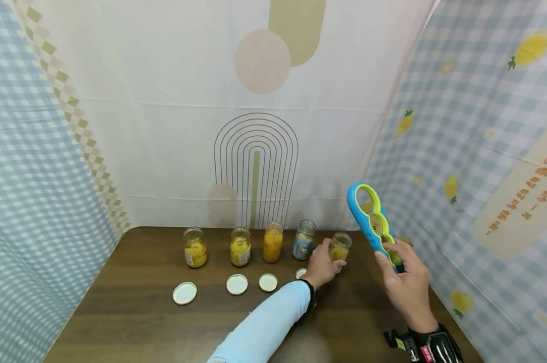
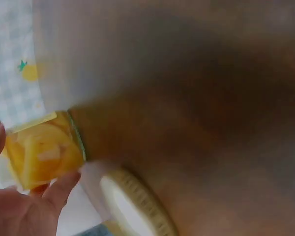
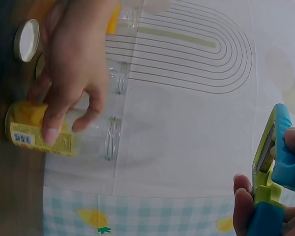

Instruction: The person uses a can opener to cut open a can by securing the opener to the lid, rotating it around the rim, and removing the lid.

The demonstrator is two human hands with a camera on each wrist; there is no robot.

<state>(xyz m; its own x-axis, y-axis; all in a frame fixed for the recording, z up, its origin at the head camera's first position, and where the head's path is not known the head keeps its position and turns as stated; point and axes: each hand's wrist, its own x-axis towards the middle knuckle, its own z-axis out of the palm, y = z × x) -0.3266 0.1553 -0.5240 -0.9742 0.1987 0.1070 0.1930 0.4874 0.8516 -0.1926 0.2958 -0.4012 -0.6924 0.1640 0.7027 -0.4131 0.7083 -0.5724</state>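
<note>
My left hand [image 1: 320,265] grips an open glass jar [image 1: 341,243] of yellow fruit at the right end of a row of jars. In the right wrist view, its fingers lie over the yellow label [image 3: 39,138] on that jar, which stands upright on the table. My right hand [image 1: 409,282] holds a blue and green multi-ring jar opener [image 1: 368,217] raised to the right of the jar. A gold-coloured disc, apparently a lid [image 1: 376,224], sits in one of the opener's rings.
Several more open jars stand along the back of the brown table [image 1: 132,302], among them a jar with a blue label [image 1: 303,242] beside my left hand. White-faced lids [image 1: 184,293] lie in front of them. A hanging cloth [image 1: 173,151] rises behind.
</note>
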